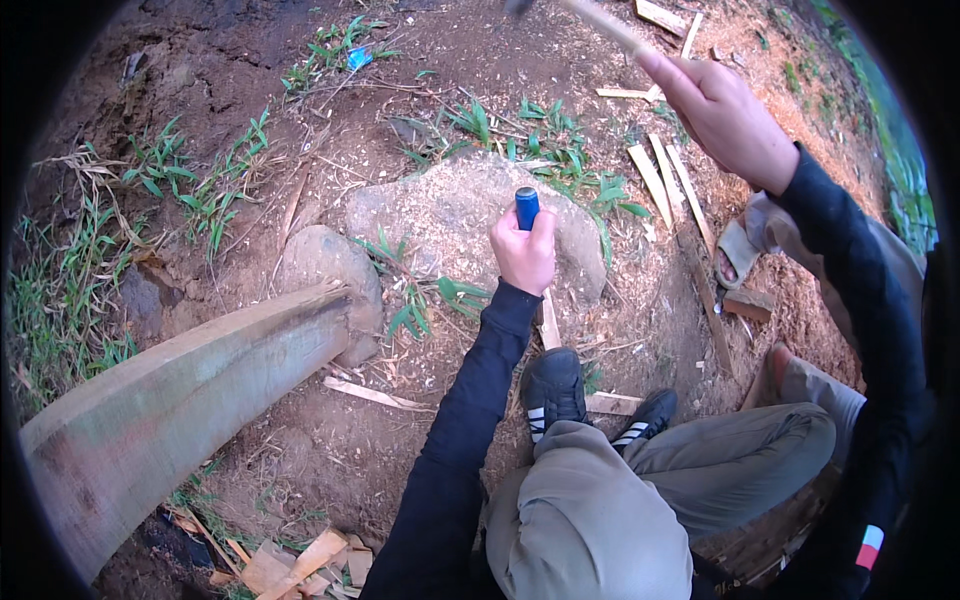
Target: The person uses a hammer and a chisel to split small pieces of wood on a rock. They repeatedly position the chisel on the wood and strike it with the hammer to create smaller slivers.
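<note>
The left hand (524, 253), at the centre of the frame, has its fingers wrapped tight around a blue-handled chisel-like tool (526, 207), whose blue plastic end sticks up above the fist. Below the fist a pale strip of wood (549, 324) stands nearly upright, its lower end by a black shoe with white stripes (551, 391). Behind the hand lies a large grey rock dusted with sawdust (455, 215). The right hand (728, 117), in the upper right of the frame, is raised with its fingers closed around a thin wooden handle (605, 22) that runs up to the top edge; its head is blurred. A thick weathered timber beam (180, 395) slants across the lower left. Split wood slats (668, 180) lie on the ground at the upper right.
</note>
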`<state>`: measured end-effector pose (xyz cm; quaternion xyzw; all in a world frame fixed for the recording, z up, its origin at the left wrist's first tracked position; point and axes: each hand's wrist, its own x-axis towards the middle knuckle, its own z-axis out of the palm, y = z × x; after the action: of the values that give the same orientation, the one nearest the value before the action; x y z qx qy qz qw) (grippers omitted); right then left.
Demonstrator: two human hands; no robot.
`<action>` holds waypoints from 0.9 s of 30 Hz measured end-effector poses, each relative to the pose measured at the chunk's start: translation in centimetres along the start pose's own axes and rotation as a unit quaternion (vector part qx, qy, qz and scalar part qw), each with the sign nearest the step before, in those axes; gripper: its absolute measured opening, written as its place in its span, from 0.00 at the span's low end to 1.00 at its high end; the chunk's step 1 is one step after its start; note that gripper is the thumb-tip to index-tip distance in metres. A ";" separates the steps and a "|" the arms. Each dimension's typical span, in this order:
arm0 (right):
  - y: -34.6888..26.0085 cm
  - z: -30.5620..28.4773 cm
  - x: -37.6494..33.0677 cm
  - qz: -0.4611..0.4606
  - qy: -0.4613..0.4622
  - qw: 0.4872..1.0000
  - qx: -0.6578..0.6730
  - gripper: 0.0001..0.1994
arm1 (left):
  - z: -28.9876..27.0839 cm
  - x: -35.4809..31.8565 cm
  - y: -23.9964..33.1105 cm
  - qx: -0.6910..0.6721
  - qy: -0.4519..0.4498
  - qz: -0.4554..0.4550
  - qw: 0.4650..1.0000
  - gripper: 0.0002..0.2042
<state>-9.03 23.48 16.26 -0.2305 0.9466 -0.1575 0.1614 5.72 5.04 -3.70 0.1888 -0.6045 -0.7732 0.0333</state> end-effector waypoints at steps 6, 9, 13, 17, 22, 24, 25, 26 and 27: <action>1.8 4.9 -3.6 -0.013 -0.157 0.987 0.044 0.22 | 0.6 -0.2 0.8 -0.046 -0.008 -0.023 0.999 0.05; 1.9 13.7 -4.7 0.145 -0.051 0.921 0.358 0.23 | -0.4 -0.3 0.5 -0.039 0.007 -0.013 0.999 0.05; -2.4 24.0 -8.7 0.222 0.069 0.910 0.342 0.24 | 0.4 -0.6 1.7 -0.071 0.001 -0.020 0.997 0.05; -6.2 26.4 -9.9 0.223 0.022 0.919 0.323 0.26 | -0.9 -1.0 2.5 -0.155 0.035 -0.047 0.986 0.04; -6.3 26.2 -9.5 0.196 0.029 0.927 0.319 0.25 | -2.9 -0.5 3.0 -0.206 0.079 -0.037 0.975 0.05; -5.9 25.8 -9.3 0.195 0.022 0.925 0.325 0.24 | -3.1 -0.6 3.3 -0.204 0.085 -0.034 0.975 0.04; -5.9 25.7 -9.4 0.195 0.020 0.926 0.322 0.24 | -3.4 -0.9 3.4 -0.198 0.095 -0.027 0.975 0.05; -5.9 25.6 -9.3 0.196 0.018 0.927 0.320 0.24 | -3.9 -1.1 3.5 -0.216 0.106 -0.020 0.970 0.05; -6.0 25.7 -9.3 0.196 0.016 0.928 0.317 0.24 | -4.5 -1.4 3.6 -0.234 0.118 -0.012 0.965 0.05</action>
<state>10.77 17.21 -2.41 0.0257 0.8759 -0.4184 0.2389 7.86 0.33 -0.80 0.2728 -0.3964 -0.8657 0.1378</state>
